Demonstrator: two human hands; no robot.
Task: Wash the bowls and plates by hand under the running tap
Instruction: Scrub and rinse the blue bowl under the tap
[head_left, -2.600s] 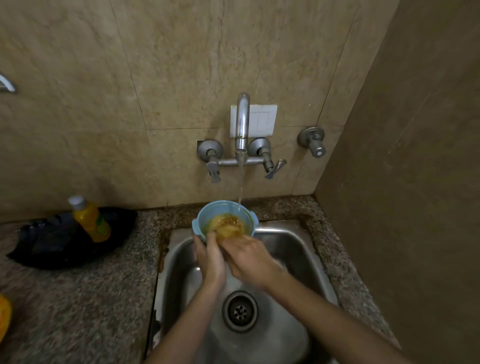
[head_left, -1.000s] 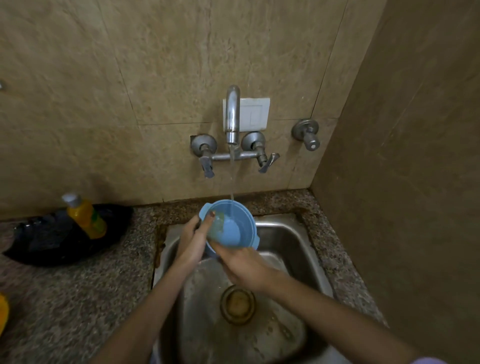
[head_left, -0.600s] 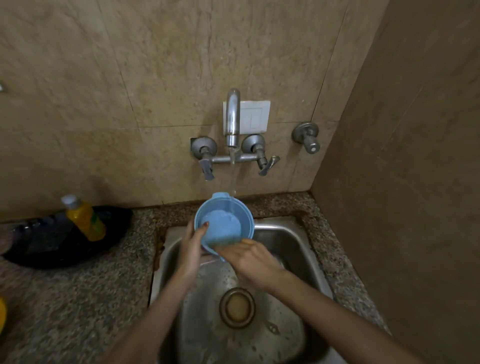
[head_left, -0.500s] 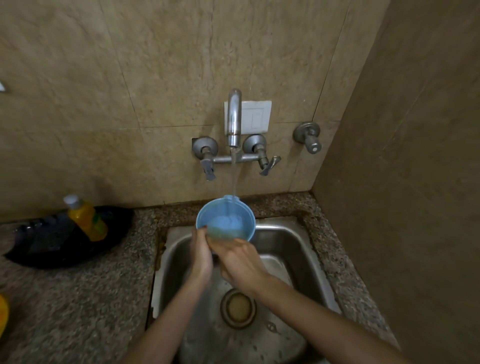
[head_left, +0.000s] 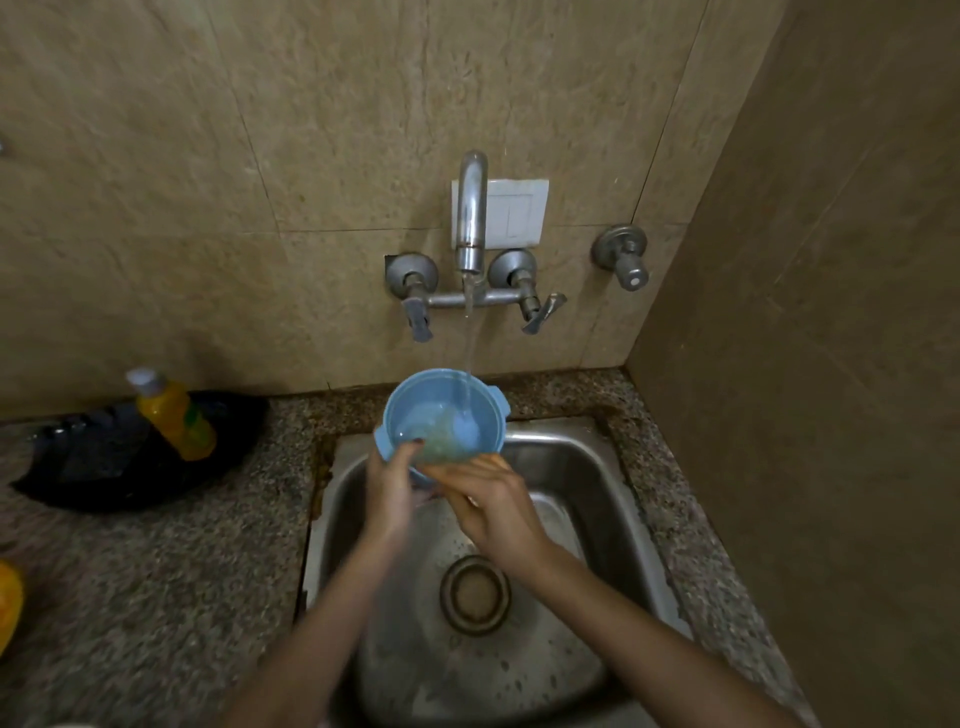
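A light blue plastic bowl (head_left: 441, 410) is held upright over the back of the steel sink (head_left: 587, 467), under the tap (head_left: 471, 218). A thin stream of water falls into its right side, and cloudy water sits in its bottom. My left hand (head_left: 389, 491) grips the bowl's near left rim, thumb inside. My right hand (head_left: 491, 501) holds the near right rim from below and in front, fingers curled round it.
A yellow bottle with a grey cap (head_left: 174, 415) lies on a black bag (head_left: 124, 462) on the speckled stone counter (head_left: 156, 597) to the left. The drain (head_left: 474, 592) lies below my hands. A tiled wall closes in on the right; a spare valve (head_left: 623, 260) sticks out.
The bowl held brownish water with my fingers rubbing inside; it was tipped and emptied, turned in my hands, and now sits upright refilling under the stream.
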